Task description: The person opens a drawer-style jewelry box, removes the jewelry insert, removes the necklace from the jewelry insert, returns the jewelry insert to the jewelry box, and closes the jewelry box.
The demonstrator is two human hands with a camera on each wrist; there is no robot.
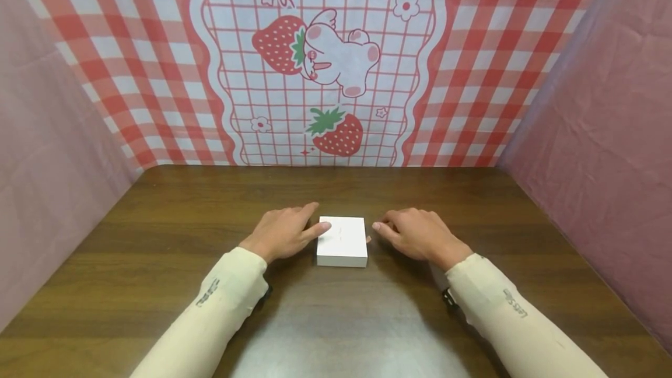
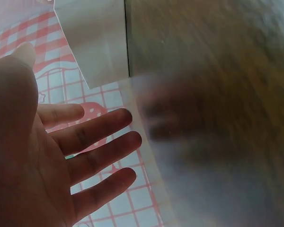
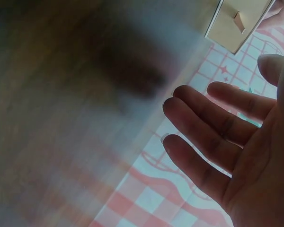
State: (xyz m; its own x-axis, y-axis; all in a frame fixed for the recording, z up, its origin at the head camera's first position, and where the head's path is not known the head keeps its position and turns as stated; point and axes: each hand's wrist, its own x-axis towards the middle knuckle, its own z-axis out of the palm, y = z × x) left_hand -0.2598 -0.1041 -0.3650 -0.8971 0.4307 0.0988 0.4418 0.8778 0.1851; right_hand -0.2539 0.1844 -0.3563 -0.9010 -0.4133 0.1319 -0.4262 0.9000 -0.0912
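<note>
A small, flat white box (image 1: 341,242) lies on the wooden table, with faint print on its lid. From its right side sticks a little light-brown tab (image 1: 368,239), which the right wrist view shows as a folded pull tab (image 3: 239,22). My left hand (image 1: 283,232) is at the box's left, fingers extended, its thumb overlapping the left edge of the lid in the head view; whether it touches cannot be told. In the left wrist view the box (image 2: 97,42) is beyond the spread fingers. My right hand (image 1: 420,233) hovers or rests just right of the box, apart from it, fingers loosely bent and holding nothing.
The brown wooden table (image 1: 157,238) has a glossy reflection near the front. A red-and-white strawberry-print cloth (image 1: 336,74) hangs behind it. Pink curtains (image 1: 593,133) flank both sides. Each wrist wears a dark strap below a cream sleeve (image 1: 504,302).
</note>
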